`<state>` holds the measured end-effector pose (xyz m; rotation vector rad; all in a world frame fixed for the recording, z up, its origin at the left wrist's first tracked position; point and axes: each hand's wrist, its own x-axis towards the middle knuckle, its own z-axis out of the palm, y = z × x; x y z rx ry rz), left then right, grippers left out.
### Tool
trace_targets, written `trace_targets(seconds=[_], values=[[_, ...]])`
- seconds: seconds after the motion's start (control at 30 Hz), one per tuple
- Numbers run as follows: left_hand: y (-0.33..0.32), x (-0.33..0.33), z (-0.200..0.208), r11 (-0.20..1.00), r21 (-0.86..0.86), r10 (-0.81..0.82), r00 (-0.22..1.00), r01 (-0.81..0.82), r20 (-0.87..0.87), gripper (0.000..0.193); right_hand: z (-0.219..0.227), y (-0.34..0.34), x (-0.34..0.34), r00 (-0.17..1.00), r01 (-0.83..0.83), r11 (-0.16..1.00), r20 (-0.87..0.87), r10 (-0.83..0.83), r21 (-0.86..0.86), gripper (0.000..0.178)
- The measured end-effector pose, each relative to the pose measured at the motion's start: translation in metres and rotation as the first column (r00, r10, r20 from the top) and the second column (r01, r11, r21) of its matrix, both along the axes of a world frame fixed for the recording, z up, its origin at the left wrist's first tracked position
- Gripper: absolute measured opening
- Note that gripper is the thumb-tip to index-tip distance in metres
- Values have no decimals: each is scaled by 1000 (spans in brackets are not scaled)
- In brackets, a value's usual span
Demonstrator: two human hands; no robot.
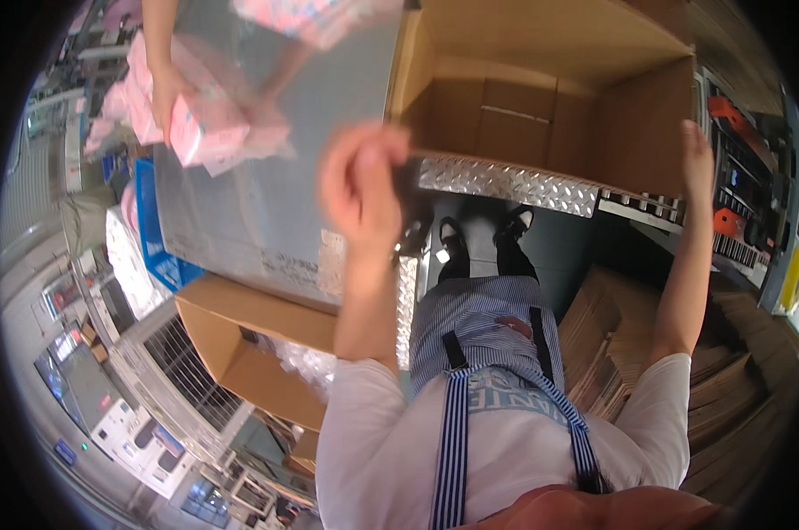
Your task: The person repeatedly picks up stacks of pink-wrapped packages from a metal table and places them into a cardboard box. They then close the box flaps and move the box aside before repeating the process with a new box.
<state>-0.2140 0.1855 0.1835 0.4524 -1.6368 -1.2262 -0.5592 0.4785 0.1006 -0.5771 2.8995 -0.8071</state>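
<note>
A large open cardboard box [647, 132] stands in front of me with its inside facing up, and only its flaps and bottom seam show within. My right hand [696, 159] is at the box's right edge, its fingers closed on the rim. My left hand [361, 181] hovers over the metal table [267, 212], just left of the box. Motion smears its fingers, and I see nothing clear in them. Farther left, another person's hand [168, 97] rests on pink plastic-wrapped packs [209, 132].
A blurred pink pack [315, 19] is at the table's far side. Below the table's left part sits another open box [240, 340] with clear plastic inside. A blue crate [155, 243] is at the left. Flattened cardboard [612, 336] is stacked at my right, beside a roller conveyor [643, 208].
</note>
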Motion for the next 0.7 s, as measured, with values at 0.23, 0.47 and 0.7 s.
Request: trace_targets(seconds=[0.23,0.47,0.7], values=[[134,89,-242,701,541,225,863,-465,451,11,-122,123,72,900,371,656,428,-80,-657,56],[-9,73,-458,589,85,572,489,-803,659,13,-265,7,206,544,-829,551,-91,834,93,28],[-158,77,-593,971,126,-120,45,-202,992,40,-314,-72,231,364,-892,362,-45,930,271,71]])
